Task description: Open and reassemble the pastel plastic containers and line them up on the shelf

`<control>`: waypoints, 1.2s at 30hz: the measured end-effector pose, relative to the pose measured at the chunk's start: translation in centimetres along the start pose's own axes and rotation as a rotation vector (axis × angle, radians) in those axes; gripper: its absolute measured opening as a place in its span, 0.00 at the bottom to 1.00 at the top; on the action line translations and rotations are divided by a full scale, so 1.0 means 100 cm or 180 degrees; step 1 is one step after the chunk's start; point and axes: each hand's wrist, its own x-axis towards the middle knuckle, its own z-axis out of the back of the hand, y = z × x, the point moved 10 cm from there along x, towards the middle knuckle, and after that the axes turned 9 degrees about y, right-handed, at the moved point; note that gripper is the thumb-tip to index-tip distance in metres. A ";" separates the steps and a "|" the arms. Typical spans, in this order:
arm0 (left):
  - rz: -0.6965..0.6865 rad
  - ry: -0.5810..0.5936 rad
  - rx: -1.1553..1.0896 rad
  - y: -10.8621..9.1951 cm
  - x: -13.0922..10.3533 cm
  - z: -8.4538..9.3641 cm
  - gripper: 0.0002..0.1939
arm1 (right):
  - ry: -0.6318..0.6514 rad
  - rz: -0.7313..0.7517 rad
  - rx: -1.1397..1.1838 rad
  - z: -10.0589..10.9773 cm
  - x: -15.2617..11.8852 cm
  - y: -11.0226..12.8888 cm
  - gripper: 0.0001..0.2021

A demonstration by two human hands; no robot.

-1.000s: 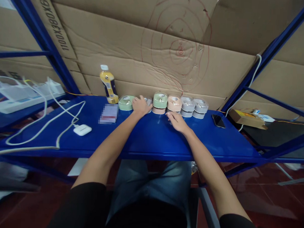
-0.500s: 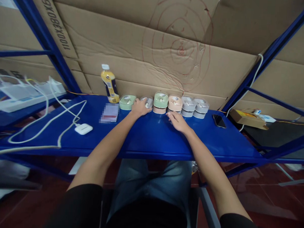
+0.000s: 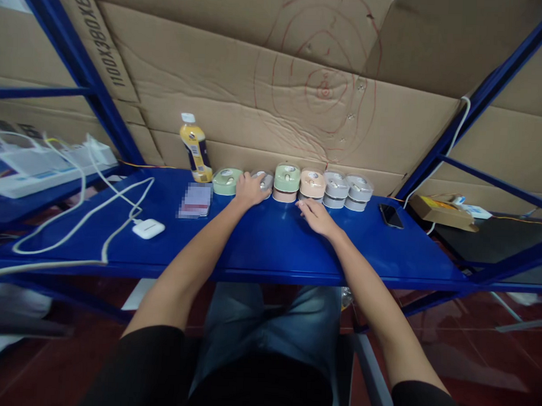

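Small rounded containers stand in a row at the back of the blue table. My left hand (image 3: 250, 190) is wrapped over the low grey container (image 3: 266, 181), just right of a single green one (image 3: 227, 182). A green container (image 3: 287, 177) sits on a pinkish one (image 3: 284, 196) in the middle. Beside it a peach container (image 3: 312, 184) rests on a grey one, and two grey stacks (image 3: 336, 189) (image 3: 358, 192) follow to the right. My right hand (image 3: 315, 215) is in front of the peach stack, fingers loosely together; whether they touch it is unclear.
A yellow bottle (image 3: 196, 148) and a blurred-out flat item (image 3: 195, 200) are left of the row. Further left lie a white earphone case (image 3: 148, 229) and cables (image 3: 81, 220). A phone (image 3: 391, 216) and an open carton (image 3: 444, 212) are at right. Cardboard (image 3: 204, 76) stands behind.
The fingers of my left hand have shifted slightly on the grey container. My right hand and the row of containers look nearly the same.
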 end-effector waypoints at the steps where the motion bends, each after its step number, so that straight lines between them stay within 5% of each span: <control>1: 0.0013 0.0030 -0.0006 0.000 0.000 -0.001 0.39 | -0.0001 -0.0001 -0.0001 0.000 0.000 0.000 0.32; 36: 0.0222 0.0260 -0.0456 0.013 0.008 -0.017 0.40 | 0.0180 -0.0029 -0.0181 -0.005 0.001 -0.002 0.30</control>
